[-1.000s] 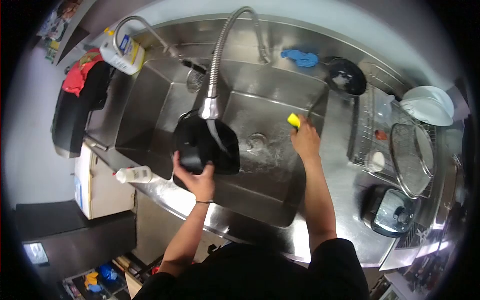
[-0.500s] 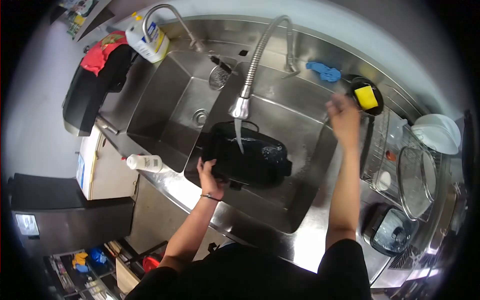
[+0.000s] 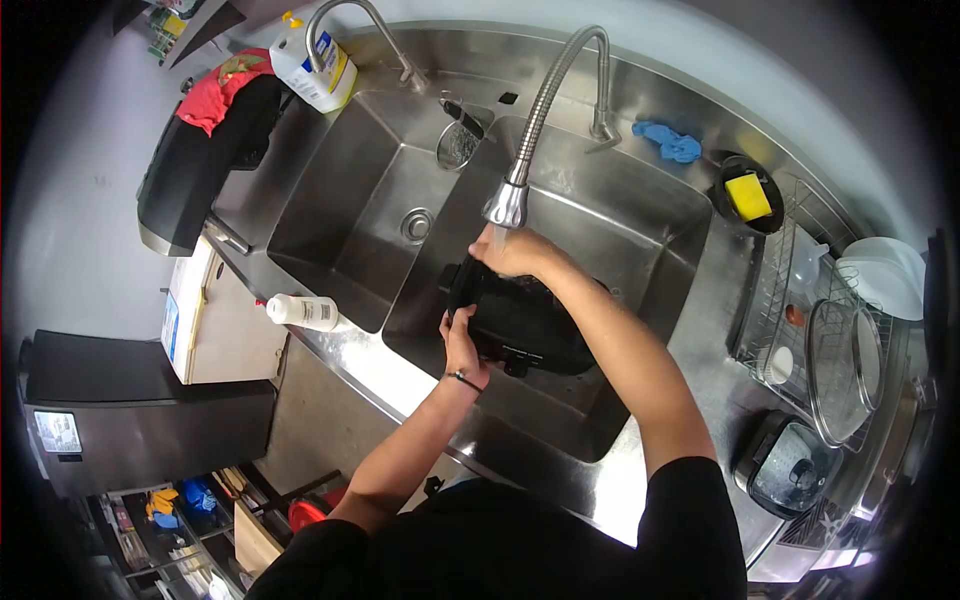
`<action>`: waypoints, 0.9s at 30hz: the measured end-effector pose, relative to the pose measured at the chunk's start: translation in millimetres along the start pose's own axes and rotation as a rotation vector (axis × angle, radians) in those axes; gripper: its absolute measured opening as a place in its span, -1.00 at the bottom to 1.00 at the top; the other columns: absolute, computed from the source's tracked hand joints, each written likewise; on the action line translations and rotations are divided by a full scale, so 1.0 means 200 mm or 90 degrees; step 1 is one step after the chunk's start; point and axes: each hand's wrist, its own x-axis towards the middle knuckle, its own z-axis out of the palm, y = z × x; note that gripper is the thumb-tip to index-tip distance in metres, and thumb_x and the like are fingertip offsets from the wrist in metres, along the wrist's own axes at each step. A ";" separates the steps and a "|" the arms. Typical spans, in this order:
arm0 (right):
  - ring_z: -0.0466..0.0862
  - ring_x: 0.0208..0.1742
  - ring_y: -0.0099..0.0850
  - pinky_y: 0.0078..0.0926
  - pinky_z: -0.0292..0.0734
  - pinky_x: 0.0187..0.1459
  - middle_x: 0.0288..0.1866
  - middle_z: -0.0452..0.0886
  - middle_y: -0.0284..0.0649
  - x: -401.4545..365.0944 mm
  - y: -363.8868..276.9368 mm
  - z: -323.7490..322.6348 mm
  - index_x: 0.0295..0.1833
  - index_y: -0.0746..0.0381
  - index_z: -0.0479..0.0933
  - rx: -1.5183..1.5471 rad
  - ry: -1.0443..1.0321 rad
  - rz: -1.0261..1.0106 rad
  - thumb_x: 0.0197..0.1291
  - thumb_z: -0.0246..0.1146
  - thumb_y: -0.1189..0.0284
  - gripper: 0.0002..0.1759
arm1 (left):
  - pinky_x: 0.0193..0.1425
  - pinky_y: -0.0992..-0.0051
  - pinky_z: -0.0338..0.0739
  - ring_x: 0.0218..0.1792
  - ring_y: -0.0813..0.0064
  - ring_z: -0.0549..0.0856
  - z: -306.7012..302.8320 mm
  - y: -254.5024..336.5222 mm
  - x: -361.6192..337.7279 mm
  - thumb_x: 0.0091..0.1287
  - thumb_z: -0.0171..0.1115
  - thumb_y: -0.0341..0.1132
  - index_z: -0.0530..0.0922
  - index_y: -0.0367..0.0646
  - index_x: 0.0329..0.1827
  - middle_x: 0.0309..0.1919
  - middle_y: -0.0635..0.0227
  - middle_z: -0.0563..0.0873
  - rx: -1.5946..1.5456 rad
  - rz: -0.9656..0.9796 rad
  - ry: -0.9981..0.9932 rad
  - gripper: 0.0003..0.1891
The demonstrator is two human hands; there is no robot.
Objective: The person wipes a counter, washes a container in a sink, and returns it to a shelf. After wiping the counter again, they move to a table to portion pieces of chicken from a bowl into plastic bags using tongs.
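A black rectangular pan (image 3: 535, 325) is tilted in the right sink basin, its outer side with a small knob turned toward me. My left hand (image 3: 463, 345) grips its near left edge, thumb up over the rim. My right hand (image 3: 512, 252) is closed at the pan's far left rim, right under the faucet head (image 3: 506, 205). Water runs from the faucet onto this hand. Its fingertips are partly hidden, and my right forearm covers part of the pan.
A strainer (image 3: 459, 145) hangs at the divider of the left basin (image 3: 350, 200). A white bottle (image 3: 303, 312) lies on the front ledge. To the right are a blue glove (image 3: 667, 142), a yellow sponge (image 3: 748, 197) in a black bowl, a dish rack (image 3: 745, 345) and a glass-lidded pan (image 3: 795, 465).
My right hand has come left from beside the sponge to the pan's rim under the water. The pan has tilted, showing its outer side, with my left hand still on it.
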 end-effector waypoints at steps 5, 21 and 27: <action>0.62 -0.10 -0.05 -0.18 0.50 -0.04 -0.15 0.61 0.08 0.01 -0.04 -0.03 -0.19 0.34 0.58 0.002 -0.025 0.029 0.19 0.09 0.20 -0.61 | -0.04 0.13 0.43 0.01 0.23 0.48 0.03 0.04 -0.08 0.01 0.28 -0.15 0.06 0.15 0.35 0.09 0.26 0.42 -0.041 0.049 0.037 -0.18; 0.60 -0.07 0.02 -0.15 0.49 -0.04 -0.15 0.58 0.19 -0.13 -0.08 -0.12 -0.19 0.45 0.52 0.007 -0.013 -0.065 0.13 0.07 0.41 -0.70 | -0.08 0.29 0.51 -0.02 0.30 0.51 -0.01 0.09 0.09 0.03 0.32 -0.15 -0.05 0.08 0.38 0.08 0.21 0.42 0.111 0.210 0.161 -0.11; 0.67 -0.27 -0.21 -0.31 0.52 -0.12 -0.30 0.67 -0.10 -0.06 -0.02 -0.03 -0.20 0.28 0.59 0.204 -0.124 0.048 0.22 0.09 0.30 -0.71 | 0.18 0.44 0.33 0.04 0.34 0.50 0.03 0.09 0.04 0.04 0.33 -0.23 0.06 -0.11 0.39 0.03 0.11 0.53 0.054 0.234 0.196 -0.15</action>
